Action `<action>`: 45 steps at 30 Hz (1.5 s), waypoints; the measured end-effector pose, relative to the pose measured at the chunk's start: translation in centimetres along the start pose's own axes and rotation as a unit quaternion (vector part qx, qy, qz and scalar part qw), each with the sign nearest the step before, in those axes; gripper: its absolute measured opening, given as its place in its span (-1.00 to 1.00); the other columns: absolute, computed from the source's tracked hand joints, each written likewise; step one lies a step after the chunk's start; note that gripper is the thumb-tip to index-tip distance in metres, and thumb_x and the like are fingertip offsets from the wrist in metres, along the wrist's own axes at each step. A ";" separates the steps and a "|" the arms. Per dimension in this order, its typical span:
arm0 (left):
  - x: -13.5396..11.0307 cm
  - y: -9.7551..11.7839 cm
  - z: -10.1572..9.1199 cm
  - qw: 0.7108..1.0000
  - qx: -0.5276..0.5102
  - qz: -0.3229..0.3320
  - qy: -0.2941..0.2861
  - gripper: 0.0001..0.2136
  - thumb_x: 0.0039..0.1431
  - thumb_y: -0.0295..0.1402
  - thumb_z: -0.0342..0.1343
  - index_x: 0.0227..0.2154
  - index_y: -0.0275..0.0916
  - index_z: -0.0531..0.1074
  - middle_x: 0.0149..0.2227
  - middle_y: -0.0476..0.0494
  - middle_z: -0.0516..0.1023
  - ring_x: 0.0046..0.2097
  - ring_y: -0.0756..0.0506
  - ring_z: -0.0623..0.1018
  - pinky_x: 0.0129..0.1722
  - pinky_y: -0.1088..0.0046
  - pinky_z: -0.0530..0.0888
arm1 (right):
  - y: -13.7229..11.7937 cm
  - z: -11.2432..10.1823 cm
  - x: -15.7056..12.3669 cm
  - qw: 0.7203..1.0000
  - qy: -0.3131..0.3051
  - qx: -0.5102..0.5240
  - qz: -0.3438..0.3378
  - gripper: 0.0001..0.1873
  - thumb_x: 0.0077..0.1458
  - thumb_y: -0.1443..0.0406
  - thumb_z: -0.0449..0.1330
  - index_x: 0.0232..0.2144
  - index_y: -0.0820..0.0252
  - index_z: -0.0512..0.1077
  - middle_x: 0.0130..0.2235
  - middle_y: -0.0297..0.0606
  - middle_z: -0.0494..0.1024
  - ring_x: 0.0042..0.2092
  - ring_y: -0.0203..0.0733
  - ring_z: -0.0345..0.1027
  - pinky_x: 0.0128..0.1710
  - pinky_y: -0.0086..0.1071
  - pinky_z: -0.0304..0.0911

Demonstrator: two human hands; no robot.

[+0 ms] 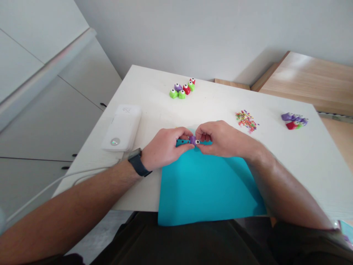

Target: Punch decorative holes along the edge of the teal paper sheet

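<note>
My left hand (165, 146) and my right hand (222, 139) meet above the table, pinching a small purple craft punch (192, 140) between them. A narrow turquoise paper strip (183, 142) runs through the punch, with small star-shaped holes showing near my left fingers. My left hand grips the strip close to the punch, and my right fingers press on the punch. Below my hands lies a large turquoise paper sheet (204, 187), its near edge hanging over the table edge. My fingers hide most of the punch.
Several green, red and purple craft punches (181, 89) stand at the table's far side, with more (293, 120) at the right. A pile of colourful paper cut-outs (246, 120) lies between. A white power bank (121, 127) with a cable sits left on the white table (209, 101).
</note>
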State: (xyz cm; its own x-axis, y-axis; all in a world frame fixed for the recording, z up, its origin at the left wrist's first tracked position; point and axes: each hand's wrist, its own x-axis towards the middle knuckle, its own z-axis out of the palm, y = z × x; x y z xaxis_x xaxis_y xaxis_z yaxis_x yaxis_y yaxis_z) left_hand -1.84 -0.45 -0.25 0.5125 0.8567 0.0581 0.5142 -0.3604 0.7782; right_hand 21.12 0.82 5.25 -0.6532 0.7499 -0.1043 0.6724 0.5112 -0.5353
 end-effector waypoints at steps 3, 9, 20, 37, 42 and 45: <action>0.0 0.0 0.0 1.000 -0.002 0.000 -0.008 -0.75 0.26 -0.19 0.26 -0.05 -0.13 0.54 -0.07 -0.02 0.71 -0.01 -0.15 0.67 0.01 0.34 0.54 | 0.0 0.0 0.0 1.000 -0.006 -0.001 -0.003 -0.87 0.04 0.37 0.25 -0.30 0.19 0.55 -0.36 -0.35 0.56 -0.34 -0.30 0.34 -0.30 -0.41 0.13; 0.0 0.0 0.0 1.000 0.002 0.003 -0.008 -0.74 0.26 -0.19 0.27 -0.05 -0.13 0.55 -0.07 -0.02 0.71 -0.01 -0.16 0.67 0.01 0.33 0.53 | 0.0 -0.1 0.0 1.000 -0.008 -0.002 -0.005 -0.86 0.01 0.36 0.25 -0.30 0.19 0.53 -0.38 -0.37 0.54 -0.36 -0.30 0.32 -0.32 -0.42 0.10; 0.0 0.2 0.0 1.000 0.000 0.000 -0.007 -0.75 0.26 -0.19 0.26 -0.05 -0.13 0.54 -0.08 -0.02 0.71 -0.01 -0.16 0.67 0.02 0.33 0.55 | 0.0 0.0 0.0 1.000 -0.006 0.003 0.010 -0.87 0.02 0.35 0.26 -0.30 0.17 0.52 -0.36 -0.35 0.55 -0.35 -0.28 0.34 -0.32 -0.41 0.13; 0.0 0.0 0.1 1.000 0.007 -0.001 -0.002 -0.75 0.25 -0.19 0.27 -0.06 -0.13 0.55 -0.09 -0.03 0.71 -0.02 -0.17 0.67 0.01 0.32 0.55 | -0.8 1.2 -0.1 0.993 0.039 -0.116 -0.005 -0.91 0.08 0.31 0.22 -0.30 0.17 0.43 -0.31 -0.22 0.57 -0.29 -0.14 0.38 -0.25 -0.31 0.17; 0.1 0.0 0.1 1.000 -0.001 -0.003 -0.001 -0.74 0.25 -0.19 0.27 -0.05 -0.12 0.54 -0.07 -0.03 0.71 0.00 -0.17 0.67 0.03 0.31 0.55 | -0.4 0.9 -0.1 0.996 0.037 -0.081 -0.011 -0.88 0.05 0.31 0.23 -0.29 0.16 0.43 -0.30 -0.26 0.55 -0.28 -0.16 0.37 -0.24 -0.32 0.18; 0.1 0.0 0.0 1.000 -0.009 -0.003 0.005 -0.74 0.23 -0.20 0.29 -0.06 -0.11 0.54 -0.07 -0.01 0.71 -0.01 -0.15 0.67 0.03 0.33 0.55 | -0.1 0.5 -0.1 0.999 0.025 -0.027 -0.012 -0.77 0.03 0.30 0.26 -0.20 0.15 0.44 -0.21 -0.25 0.55 -0.20 -0.15 0.39 -0.17 -0.32 0.22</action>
State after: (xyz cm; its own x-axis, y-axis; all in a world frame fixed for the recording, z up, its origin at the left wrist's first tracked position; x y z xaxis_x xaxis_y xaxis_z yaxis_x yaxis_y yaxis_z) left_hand -1.75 -0.39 -0.21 0.5021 0.8627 0.0599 0.5044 -0.3483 0.7901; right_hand 20.93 0.50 4.88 -0.6527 0.7560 -0.0491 0.6750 0.5508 -0.4909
